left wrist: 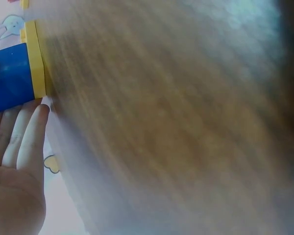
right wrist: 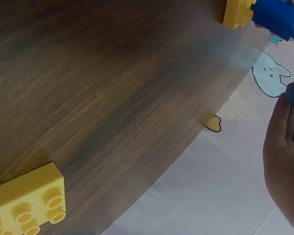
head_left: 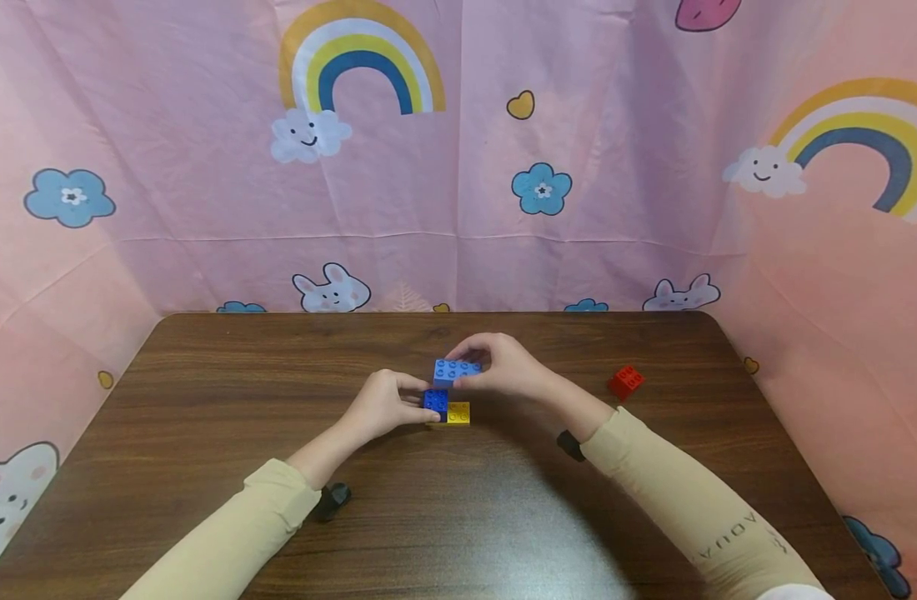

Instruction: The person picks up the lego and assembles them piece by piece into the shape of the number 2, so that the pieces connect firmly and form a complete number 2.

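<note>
Fingers of the left hand (head_left: 383, 406) pinch the dark blue block (head_left: 435, 401); right hand (head_left: 505, 365) grips the light blue block (head_left: 447, 372).
Dark blue appears seated on the yellow block (head_left: 459, 412), table (head_left: 278, 358) centre; light blue, just above, is not yet joined. Red block (head_left: 626, 382) lies loose, right. Second yellow block (right wrist: 24, 190), cut off by the right-wrist frame, is unseen from the head; stud fit cannot be confirmed.
</note>
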`<action>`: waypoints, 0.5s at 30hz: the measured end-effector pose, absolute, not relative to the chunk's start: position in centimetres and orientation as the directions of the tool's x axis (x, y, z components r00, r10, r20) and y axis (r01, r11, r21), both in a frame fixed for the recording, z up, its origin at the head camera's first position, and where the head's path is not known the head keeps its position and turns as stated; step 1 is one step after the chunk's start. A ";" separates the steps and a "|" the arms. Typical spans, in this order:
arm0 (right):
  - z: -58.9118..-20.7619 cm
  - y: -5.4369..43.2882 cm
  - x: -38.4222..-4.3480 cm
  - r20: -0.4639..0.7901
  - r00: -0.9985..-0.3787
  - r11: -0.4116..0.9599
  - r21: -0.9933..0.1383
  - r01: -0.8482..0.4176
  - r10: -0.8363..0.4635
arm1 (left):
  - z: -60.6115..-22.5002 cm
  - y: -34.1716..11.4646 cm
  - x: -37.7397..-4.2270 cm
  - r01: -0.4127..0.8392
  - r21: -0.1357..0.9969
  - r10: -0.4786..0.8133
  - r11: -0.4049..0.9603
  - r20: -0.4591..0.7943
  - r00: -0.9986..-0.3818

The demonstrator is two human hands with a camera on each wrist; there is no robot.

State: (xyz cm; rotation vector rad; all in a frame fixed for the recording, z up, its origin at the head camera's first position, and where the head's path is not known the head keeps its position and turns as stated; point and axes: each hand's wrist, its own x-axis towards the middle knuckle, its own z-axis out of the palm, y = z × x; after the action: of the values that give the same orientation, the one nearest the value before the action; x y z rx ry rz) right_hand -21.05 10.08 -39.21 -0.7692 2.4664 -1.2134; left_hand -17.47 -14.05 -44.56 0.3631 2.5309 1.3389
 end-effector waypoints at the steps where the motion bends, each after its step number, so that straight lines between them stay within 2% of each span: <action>1: -39.3 10.1 -21.0 -0.021 -0.814 0.499 -0.799 -0.336 -0.580 | -44.6 -14.1 -17.5 0.101 0.833 0.336 0.545 -0.107 -0.936; 15: -40.1 9.6 -20.6 -0.020 -0.789 0.473 -0.810 -0.348 -0.614 | -44.6 -14.0 -17.5 0.114 0.842 0.348 0.527 -0.091 -0.933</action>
State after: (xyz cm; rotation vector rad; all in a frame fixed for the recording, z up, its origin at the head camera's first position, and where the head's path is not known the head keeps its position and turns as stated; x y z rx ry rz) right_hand -20.58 9.59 -40.07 -0.8155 2.4168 -1.2229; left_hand -17.50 -14.04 -44.64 0.3895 2.5195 1.3632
